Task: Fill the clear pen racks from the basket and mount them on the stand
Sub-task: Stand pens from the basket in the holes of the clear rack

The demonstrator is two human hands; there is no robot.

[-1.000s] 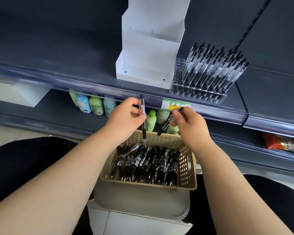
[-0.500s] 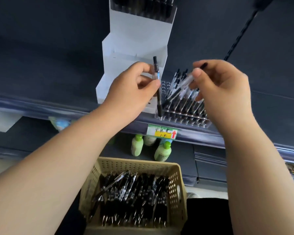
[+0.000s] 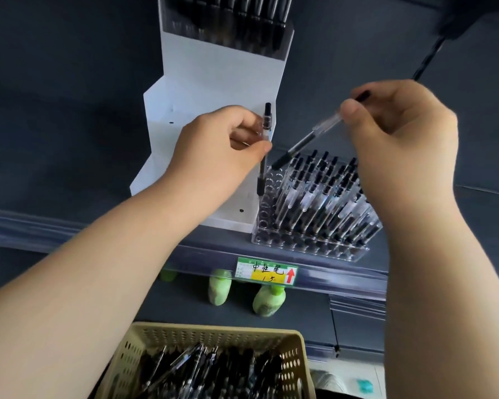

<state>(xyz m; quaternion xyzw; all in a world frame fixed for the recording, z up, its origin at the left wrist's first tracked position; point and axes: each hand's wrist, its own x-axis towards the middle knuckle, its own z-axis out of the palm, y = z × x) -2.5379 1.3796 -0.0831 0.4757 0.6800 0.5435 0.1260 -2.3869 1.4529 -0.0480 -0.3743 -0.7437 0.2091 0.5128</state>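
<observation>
Left hand (image 3: 222,148): gripping one upright pen (image 3: 267,122)
Basket (image 3: 208,331): one, below, holding loose pens (image 3: 213,367)
Clear rack (image 3: 300,243): one, sitting on the shelf (image 3: 26,228) beside one white stand (image 3: 213,82)
Right hand (image 3: 401,133): pinching one slanted pen (image 3: 306,139) over the rack

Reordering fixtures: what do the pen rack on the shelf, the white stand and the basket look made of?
Pen rack: clear glossy hard plastic, likely acrylic; the pens show through its walls. Stand: matte white sheet, plastic or coated board, unclear which. Basket: beige moulded plastic, going by its perforated walls.
</observation>
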